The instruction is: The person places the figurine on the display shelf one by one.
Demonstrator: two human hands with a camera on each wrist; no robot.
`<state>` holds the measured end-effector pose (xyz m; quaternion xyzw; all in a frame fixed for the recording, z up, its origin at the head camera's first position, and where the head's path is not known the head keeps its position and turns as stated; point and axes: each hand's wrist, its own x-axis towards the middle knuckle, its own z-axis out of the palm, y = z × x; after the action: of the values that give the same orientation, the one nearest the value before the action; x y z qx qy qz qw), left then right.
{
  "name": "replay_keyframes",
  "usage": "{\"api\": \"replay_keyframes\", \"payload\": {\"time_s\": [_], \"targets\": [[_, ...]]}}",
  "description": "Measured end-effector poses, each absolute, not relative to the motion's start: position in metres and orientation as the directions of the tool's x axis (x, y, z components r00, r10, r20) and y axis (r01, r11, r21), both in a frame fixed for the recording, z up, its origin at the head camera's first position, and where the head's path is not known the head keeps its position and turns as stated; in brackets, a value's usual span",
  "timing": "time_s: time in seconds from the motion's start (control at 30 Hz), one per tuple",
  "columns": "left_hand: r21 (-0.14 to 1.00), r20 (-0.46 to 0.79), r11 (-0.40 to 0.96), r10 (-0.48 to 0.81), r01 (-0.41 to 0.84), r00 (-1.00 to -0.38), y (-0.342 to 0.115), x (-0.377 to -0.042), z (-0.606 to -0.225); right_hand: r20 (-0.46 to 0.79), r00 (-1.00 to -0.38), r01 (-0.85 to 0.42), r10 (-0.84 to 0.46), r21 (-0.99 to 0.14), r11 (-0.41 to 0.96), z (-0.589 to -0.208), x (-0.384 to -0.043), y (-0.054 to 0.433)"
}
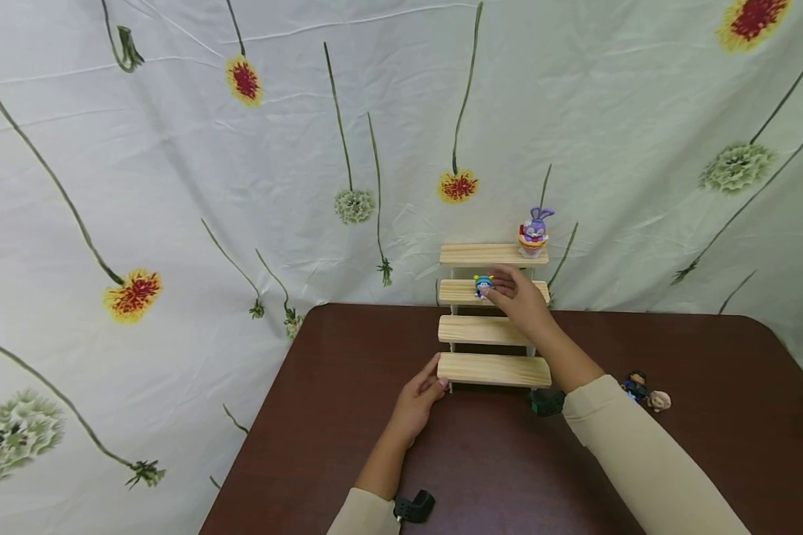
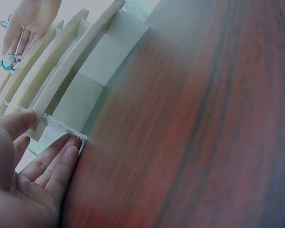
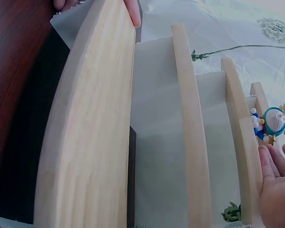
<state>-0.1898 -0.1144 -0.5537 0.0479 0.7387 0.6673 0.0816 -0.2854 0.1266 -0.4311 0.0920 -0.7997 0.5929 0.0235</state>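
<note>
Blue figurine [image 1: 483, 286] is upright at the third step up of the wooden stepped shelf [image 1: 494, 369], its long axis near vertical, head uppermost and face toward the near side, the two yellow horns jutting out left and right. It sits left of that board's middle; pale wood runs on from it to the board's left end, while the right hand [image 1: 518, 301] fills the side to its right. That hand comes in from the near right, thumb tip against or just beside the figurine, other fingers close by; whether they pinch it, I cannot tell. The top board's front edge is just behind the figurine's head.

The left hand [image 1: 418, 401] grips the left end of the lowest board, thumb at the front and a finger round behind, with further fingers near the white side panel [image 2: 78, 102] below.

The shelf's boards run left to right, each higher one farther back, near the far edge of the table [image 1: 308, 446]. Flowered cloth [image 1: 294, 148] hangs behind. On the top board, at its right end, stands a purple rabbit figure [image 1: 534, 232]. Two small figures [image 1: 636, 386] lie together on the tabletop, right of the shelf and beside the right sleeve [image 1: 642, 453].
</note>
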Motion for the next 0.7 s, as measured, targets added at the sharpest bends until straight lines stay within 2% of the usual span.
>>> {"api": "replay_keyframes", "payload": {"time_s": [0.13,0.43,0.7], "targets": [[0.994,-0.052,0.106,0.18,-0.034,-0.982,-0.114,-0.189,-0.553,0.195,-0.976,-0.211,-0.101,-0.959,0.189,-0.434,-0.283,0.13],[0.995,-0.057,0.086,0.181,-0.042,-0.982,-0.113,-0.19,-0.553,0.264,-0.963,-0.27,-0.057,-0.942,0.199,-0.437,-0.274,0.139],[0.996,-0.044,0.085,0.182,-0.028,-0.982,-0.113,-0.191,-0.556,0.262,-0.965,-0.261,-0.018,-0.95,0.174,-0.436,-0.263,0.146]]}}
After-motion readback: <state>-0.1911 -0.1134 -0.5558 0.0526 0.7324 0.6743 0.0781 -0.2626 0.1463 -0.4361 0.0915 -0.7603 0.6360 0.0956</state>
